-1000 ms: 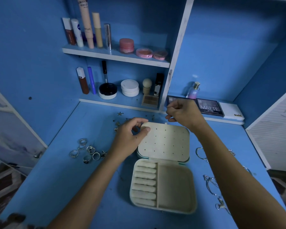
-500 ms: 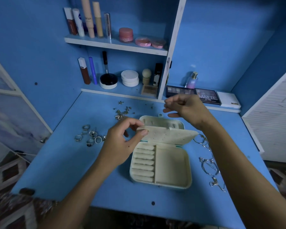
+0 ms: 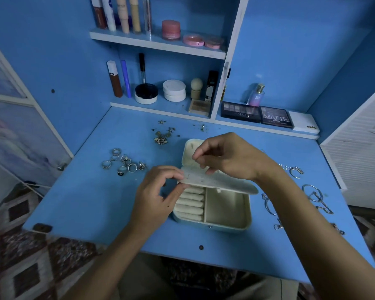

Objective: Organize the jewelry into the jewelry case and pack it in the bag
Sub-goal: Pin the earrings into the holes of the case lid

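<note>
A cream jewelry case (image 3: 225, 215) lies open on the blue desk (image 3: 91, 204), with ring rolls on its left and an empty compartment on its right. Its lid (image 3: 188, 151) lies flat behind. My left hand (image 3: 158, 195) pinches the left edge of the perforated earring panel (image 3: 227, 184), which hovers almost level over the base. My right hand (image 3: 232, 158) curls over the panel's far edge with the thumb touching it. Rings (image 3: 123, 164) lie to the left, small earrings (image 3: 163, 135) behind, and silver chains and hoops (image 3: 314, 197) to the right. No bag is in view.
Two shelves at the back hold cosmetics: tubes (image 3: 117, 14), pink jars (image 3: 171, 29) and round compacts (image 3: 174, 90). Eyeshadow palettes (image 3: 276, 119) and a perfume bottle (image 3: 256, 95) stand on the right ledge. The desk's front edge (image 3: 182, 245) is close to me.
The earring panel has swung down from the lid towards the base, still pinched by my left hand. My right hand came from the lid's far edge down to the panel.
</note>
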A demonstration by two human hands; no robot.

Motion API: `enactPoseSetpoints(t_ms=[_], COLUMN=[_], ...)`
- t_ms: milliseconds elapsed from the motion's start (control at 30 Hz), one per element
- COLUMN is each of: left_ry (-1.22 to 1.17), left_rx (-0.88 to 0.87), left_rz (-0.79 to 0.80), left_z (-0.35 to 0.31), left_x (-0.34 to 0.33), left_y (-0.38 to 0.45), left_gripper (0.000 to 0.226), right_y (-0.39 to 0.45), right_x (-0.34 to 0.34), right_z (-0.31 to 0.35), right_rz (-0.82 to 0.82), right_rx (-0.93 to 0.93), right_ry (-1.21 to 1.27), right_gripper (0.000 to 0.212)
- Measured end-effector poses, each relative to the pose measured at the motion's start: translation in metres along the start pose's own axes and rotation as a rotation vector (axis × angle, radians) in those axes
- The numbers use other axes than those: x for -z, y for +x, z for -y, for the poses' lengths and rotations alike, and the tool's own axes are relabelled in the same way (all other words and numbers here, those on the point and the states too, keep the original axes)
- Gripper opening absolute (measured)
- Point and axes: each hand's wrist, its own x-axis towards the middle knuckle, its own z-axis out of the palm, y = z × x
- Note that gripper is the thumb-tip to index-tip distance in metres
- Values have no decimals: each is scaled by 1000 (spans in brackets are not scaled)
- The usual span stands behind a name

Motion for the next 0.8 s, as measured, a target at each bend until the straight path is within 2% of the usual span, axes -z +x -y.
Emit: enactPoseSetpoints(t_ms=[167,400,800], left_ry=[14,-13,-9], left_rx=[33,71,59], left_rz=[-5,-6,-3], left_z=[1,2,6], left_x=[0,-1,-1], left_y=[1,-2,-2], left_gripper=[21,18,18], right_y=[-4,-3,-4], right_x=[-7,-9,-10], right_z=[3,1,4], right_rz=[57,107,114], right_rx=[38,57,82], right_ry=[-93,-5,-37], right_gripper=[11,20,17])
